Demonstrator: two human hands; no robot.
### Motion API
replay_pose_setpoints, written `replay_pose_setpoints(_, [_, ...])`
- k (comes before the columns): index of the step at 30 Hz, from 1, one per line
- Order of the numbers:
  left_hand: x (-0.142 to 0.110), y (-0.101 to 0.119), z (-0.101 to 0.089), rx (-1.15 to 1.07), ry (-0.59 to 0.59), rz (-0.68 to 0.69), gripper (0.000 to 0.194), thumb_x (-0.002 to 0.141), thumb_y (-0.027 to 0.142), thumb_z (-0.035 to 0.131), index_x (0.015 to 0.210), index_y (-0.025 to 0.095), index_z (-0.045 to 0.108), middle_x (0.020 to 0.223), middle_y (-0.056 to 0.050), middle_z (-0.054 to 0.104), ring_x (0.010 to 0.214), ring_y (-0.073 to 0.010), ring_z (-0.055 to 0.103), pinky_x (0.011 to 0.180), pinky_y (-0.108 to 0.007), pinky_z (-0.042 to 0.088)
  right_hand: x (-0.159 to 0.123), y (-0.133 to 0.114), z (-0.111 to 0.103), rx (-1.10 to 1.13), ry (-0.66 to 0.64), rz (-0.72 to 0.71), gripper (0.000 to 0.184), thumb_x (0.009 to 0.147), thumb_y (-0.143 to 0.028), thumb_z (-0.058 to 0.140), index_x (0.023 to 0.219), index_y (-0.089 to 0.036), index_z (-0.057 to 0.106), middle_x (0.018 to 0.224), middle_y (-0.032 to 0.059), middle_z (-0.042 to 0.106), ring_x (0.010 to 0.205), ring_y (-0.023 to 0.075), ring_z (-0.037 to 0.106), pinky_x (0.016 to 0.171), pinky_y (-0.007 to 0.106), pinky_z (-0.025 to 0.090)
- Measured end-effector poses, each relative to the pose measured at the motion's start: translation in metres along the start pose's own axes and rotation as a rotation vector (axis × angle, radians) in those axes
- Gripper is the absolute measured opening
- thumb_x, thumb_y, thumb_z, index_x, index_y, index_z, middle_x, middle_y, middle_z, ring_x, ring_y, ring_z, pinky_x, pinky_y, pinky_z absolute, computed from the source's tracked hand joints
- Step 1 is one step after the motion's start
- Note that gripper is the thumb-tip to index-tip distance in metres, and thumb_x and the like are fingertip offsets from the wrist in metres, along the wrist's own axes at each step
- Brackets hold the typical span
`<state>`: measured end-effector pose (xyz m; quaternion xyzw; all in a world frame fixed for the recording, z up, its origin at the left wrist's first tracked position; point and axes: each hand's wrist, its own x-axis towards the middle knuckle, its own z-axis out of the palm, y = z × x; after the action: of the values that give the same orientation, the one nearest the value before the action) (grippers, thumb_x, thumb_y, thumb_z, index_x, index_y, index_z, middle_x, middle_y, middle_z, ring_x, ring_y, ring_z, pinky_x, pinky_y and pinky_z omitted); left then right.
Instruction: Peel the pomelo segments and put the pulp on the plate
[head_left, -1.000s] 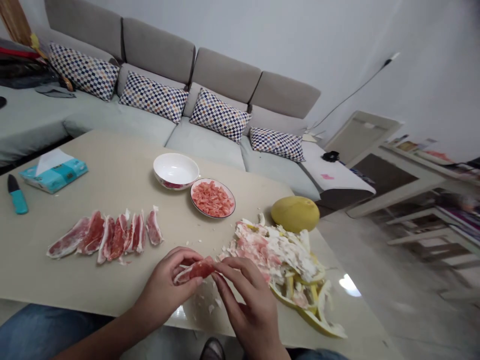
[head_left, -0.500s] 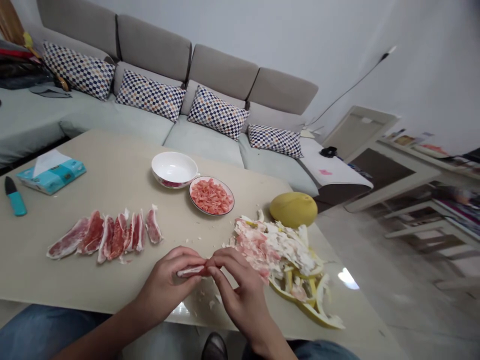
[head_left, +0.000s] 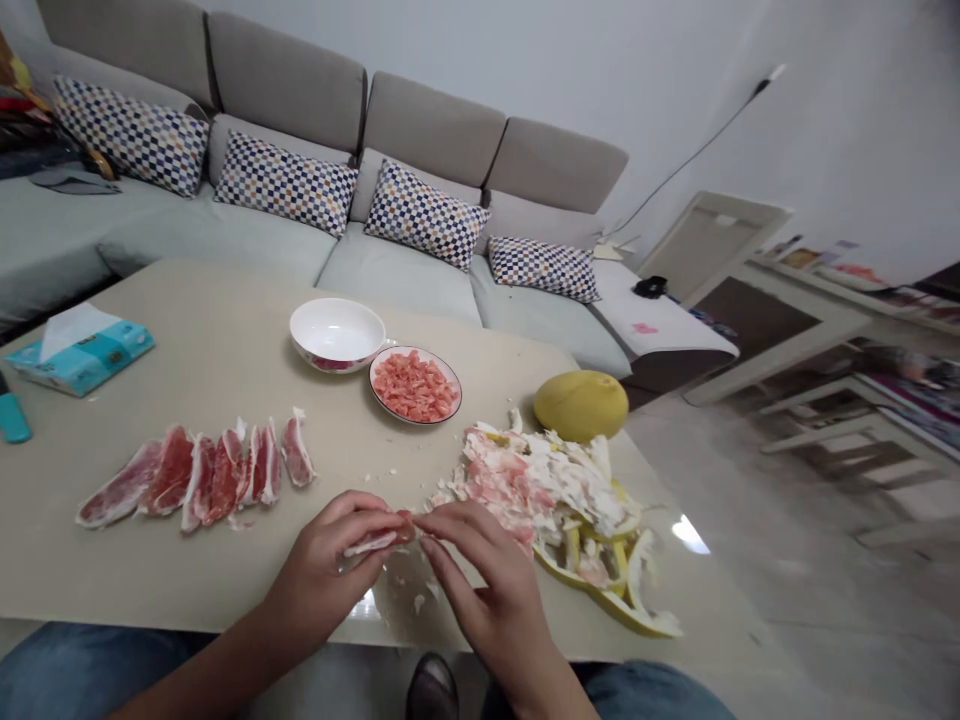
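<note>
A pomelo segment (head_left: 373,543) with pale membrane along its edge lies in my left hand (head_left: 330,560), gripped between thumb and fingers. My right hand (head_left: 480,565) pinches at the segment's right end, where pink flesh shows; the exact bit between its fingertips is too small to make out. Both hands are just above the near edge of the table. To the left lies a row of several unpeeled pomelo segments (head_left: 225,470). Beyond my hands stands a plate of pink pomelo flesh (head_left: 416,386), touching or very close to a white bowl (head_left: 337,330).
Pomelo peel and membrane scraps (head_left: 555,490) are heaped right of my hands, with a whole yellow pomelo (head_left: 582,405) behind them. A blue tissue pack (head_left: 82,350) and a teal-handled knife (head_left: 13,418) lie at the left. A sofa (head_left: 405,270) stands beyond the table (head_left: 217,330).
The view has shifted slightly, so the table things appear farther left. My right fingertips have drawn a little apart from my left ones at the segment's end, and more pink flesh shows there.
</note>
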<state>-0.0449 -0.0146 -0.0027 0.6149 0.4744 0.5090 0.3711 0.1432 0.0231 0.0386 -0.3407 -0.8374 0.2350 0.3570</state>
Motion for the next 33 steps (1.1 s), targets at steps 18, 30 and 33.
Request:
replay_pose_setpoints(18, [-0.0018, -0.0052, 0.0021, 0.089, 0.011, 0.071, 0.038, 0.082, 0.003, 0.056, 0.11, 0.027, 0.068, 0.105, -0.005, 0.064, 0.099, -0.0174, 0.063, 0.087, -0.029, 0.053, 0.0004, 0.0009, 0.0093, -0.212, -0.054, -0.13, 0.02, 0.089, -0.01, 0.055, 0.103, -0.021, 0.063, 0.093, 0.0072, 0.066, 0.083, 0.0216, 0.059, 0.073, 0.036, 0.045])
replay_pose_setpoints(30, [-0.0006, -0.0027, 0.0018, 0.094, -0.035, 0.009, 0.035, 0.085, 0.007, 0.056, 0.111, 0.028, 0.067, 0.106, -0.005, 0.062, 0.101, -0.0171, 0.063, 0.087, -0.028, 0.053, -0.0034, 0.0049, 0.0014, -0.177, -0.053, -0.083, 0.018, 0.089, -0.014, 0.056, 0.104, -0.021, 0.063, 0.094, 0.0079, 0.066, 0.085, 0.0205, 0.061, 0.074, 0.034, 0.049])
replay_pose_setpoints(33, [-0.0044, -0.0063, 0.0019, 0.182, -0.037, 0.092, 0.039, 0.086, 0.006, 0.053, 0.117, 0.027, 0.064, 0.109, -0.006, 0.061, 0.104, -0.0177, 0.061, 0.089, -0.029, 0.052, -0.0009, 0.0026, 0.0044, -0.304, -0.043, -0.17, 0.016, 0.089, -0.013, 0.056, 0.1, -0.019, 0.065, 0.087, 0.0074, 0.068, 0.079, 0.0204, 0.061, 0.069, 0.033, 0.048])
